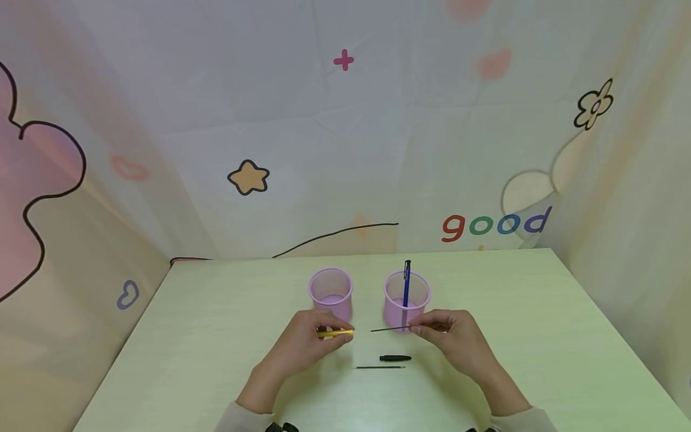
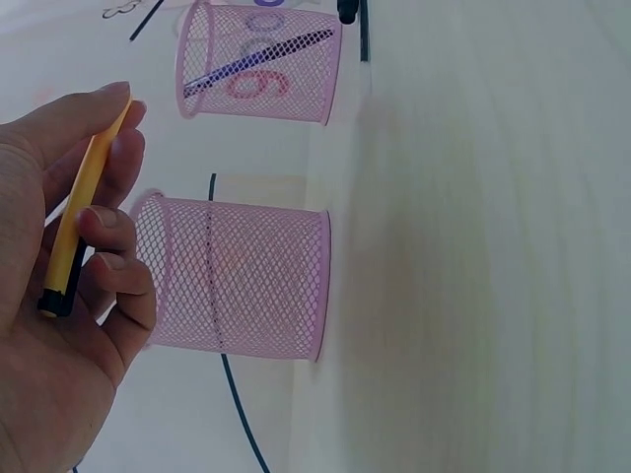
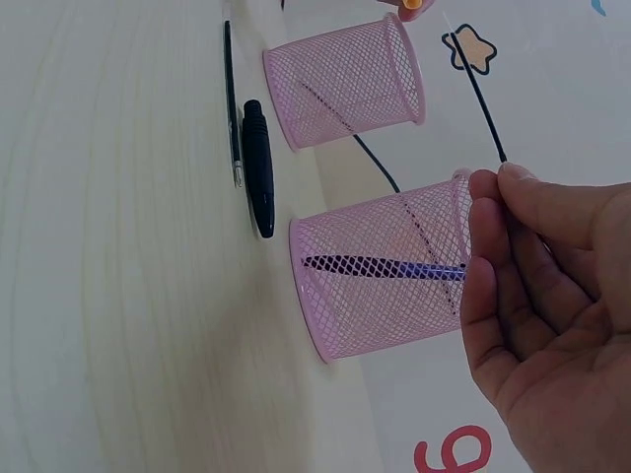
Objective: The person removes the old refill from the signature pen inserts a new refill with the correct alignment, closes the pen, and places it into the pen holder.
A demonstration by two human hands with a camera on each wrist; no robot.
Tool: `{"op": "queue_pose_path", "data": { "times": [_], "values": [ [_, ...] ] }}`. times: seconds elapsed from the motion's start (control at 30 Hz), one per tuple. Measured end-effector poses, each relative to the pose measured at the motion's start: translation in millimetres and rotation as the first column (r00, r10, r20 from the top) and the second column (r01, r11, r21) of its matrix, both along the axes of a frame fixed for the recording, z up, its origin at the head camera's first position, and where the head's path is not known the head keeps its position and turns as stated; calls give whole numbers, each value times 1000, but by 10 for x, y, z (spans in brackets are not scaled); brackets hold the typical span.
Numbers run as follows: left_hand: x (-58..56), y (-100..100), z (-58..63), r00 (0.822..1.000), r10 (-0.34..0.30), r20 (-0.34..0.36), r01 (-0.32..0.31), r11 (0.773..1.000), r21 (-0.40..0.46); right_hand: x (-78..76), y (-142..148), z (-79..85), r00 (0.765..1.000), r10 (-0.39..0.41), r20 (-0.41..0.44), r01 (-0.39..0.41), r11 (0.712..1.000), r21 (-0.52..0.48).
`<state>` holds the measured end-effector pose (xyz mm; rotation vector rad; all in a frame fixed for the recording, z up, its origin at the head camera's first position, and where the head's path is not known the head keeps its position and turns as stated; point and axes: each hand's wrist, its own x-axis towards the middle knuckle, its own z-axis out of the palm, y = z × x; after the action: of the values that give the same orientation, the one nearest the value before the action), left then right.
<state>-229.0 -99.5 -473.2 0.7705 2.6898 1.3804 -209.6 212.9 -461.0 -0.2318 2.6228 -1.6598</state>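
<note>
A yellow pen barrel (image 2: 81, 207) with a black end lies in my left hand (image 1: 308, 343), gripped between thumb and fingers and angled across them. Between thumb and fingertip my right hand (image 1: 459, 343) pinches a thin dark pen refill (image 3: 480, 97). In the head view the refill's free end points left toward the yellow barrel, with a small gap between them. On the table below the hands lie a black pen part (image 1: 395, 358), tapered at one end, and a second thin refill (image 1: 372, 367), side by side.
Two pink mesh pen cups stand behind the hands. Nothing shows inside the left cup (image 2: 242, 281); a blue pen (image 1: 406, 291) leans upright in the right cup (image 3: 380, 320). A printed curtain (image 1: 324, 150) hangs along the back edge of the pale table (image 1: 189, 348).
</note>
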Motion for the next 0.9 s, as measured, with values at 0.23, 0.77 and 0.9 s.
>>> {"op": "queue_pose_path", "data": {
  "times": [0.23,0.77,0.9],
  "values": [
    [1,16,21,1000,-1,-5,1,1000,10,25,1,-27,1000,-29,-5,29,1000,0],
    [-18,44,17,1000,6,0,-6,1000,-2,67,0,-56,998,-52,25,52,998,-32],
    [-21,52,19,1000,3,2,-3,1000,4,67,6,-78,998,-54,26,55,998,-32]
  ]
}}
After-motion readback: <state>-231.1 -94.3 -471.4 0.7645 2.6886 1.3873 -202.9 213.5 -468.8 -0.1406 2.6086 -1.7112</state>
